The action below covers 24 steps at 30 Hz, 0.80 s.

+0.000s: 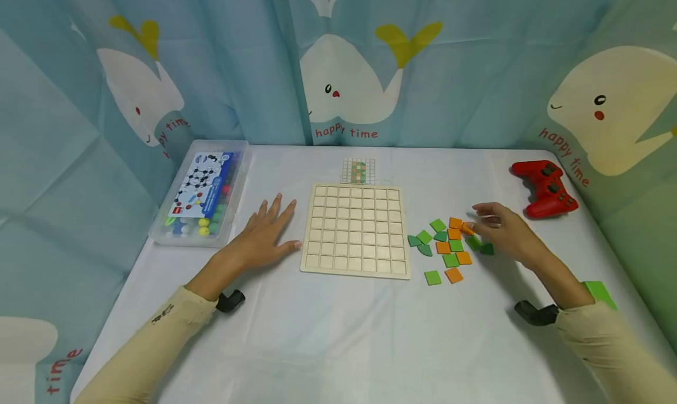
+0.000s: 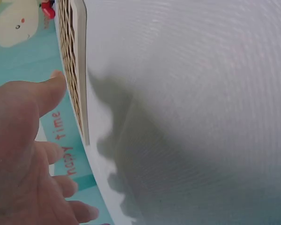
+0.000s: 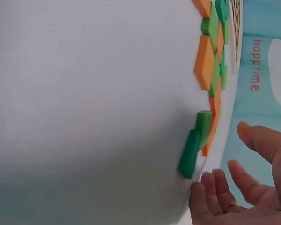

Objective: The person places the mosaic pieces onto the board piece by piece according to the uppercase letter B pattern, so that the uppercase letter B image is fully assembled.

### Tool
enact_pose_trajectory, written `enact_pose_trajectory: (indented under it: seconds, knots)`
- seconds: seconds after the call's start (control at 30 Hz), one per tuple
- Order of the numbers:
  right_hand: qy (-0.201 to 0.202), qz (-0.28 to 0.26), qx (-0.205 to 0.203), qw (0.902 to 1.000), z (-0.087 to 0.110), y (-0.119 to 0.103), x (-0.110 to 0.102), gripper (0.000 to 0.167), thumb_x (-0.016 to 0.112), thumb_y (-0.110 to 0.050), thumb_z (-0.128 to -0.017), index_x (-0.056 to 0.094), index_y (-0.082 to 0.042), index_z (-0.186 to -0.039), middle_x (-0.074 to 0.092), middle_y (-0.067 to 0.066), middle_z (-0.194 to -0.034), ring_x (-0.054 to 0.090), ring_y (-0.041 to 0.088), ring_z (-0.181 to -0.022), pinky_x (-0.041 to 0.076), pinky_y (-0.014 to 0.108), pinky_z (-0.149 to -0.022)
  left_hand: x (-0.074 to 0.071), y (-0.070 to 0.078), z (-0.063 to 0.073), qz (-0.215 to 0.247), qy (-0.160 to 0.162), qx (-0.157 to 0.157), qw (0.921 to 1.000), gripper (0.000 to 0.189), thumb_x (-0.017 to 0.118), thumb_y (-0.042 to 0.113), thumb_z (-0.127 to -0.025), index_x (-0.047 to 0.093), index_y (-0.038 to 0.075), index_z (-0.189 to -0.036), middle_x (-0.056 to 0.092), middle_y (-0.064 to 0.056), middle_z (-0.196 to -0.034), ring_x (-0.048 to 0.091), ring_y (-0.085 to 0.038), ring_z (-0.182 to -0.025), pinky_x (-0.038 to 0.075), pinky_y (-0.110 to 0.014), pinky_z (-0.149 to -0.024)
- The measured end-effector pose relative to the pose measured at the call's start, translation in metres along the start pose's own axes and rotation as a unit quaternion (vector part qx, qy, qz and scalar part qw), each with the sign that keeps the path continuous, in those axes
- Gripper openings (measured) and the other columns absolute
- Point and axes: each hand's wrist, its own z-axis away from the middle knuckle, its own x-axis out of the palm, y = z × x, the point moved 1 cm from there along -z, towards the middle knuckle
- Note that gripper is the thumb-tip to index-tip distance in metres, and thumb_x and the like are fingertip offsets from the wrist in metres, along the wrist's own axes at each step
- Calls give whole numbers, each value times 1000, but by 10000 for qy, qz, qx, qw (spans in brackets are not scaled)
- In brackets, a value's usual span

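A pale wooden grid board [image 1: 355,230] lies mid-table, its squares bare. Just left of it my left hand [image 1: 267,233] is spread flat, thumb close to the board's edge; the left wrist view shows the same hand [image 2: 28,154] holding nothing. To the board's right lies a loose group of tiles: orange squares [image 1: 442,248], light green squares [image 1: 432,277] and dark green curved pieces [image 1: 425,250]. My right hand [image 1: 502,230] hovers at the group's right side, near an orange tile [image 1: 468,228]. In the right wrist view its fingers [image 3: 250,183] are apart, nothing between them.
Behind the board lies a small printed pattern card [image 1: 358,172]. A clear plastic case [image 1: 240,180] of coloured pieces sits at the left. At the back right is a red game controller [image 1: 545,189]. A green block [image 1: 599,293] is partly hidden by the right forearm.
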Motion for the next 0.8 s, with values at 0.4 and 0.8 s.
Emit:
enact_pose_trajectory:
  seconds: [0.4,0.8]
  knots:
    - [-55,141,38,9999,-3,13,9,51,62,-25,-108,50,8,-146,49,34,-144,47,48,-126,44,62,-108,10,9,-6,-16,-499,45,9987,81,52,52,-109,14,18,-172,-3,-21,-176,-2,-51,-160,7,-68,-127]
    - [59,461,72,9989,-7,6,7,45,58,-24,-111,54,8,-142,57,31,-131,52,41,-112,51,45,-93,10,13,-7,-206,-713,112,9972,75,49,51,-111,17,21,-171,4,-21,-176,3,-50,-160,10,-67,-127]
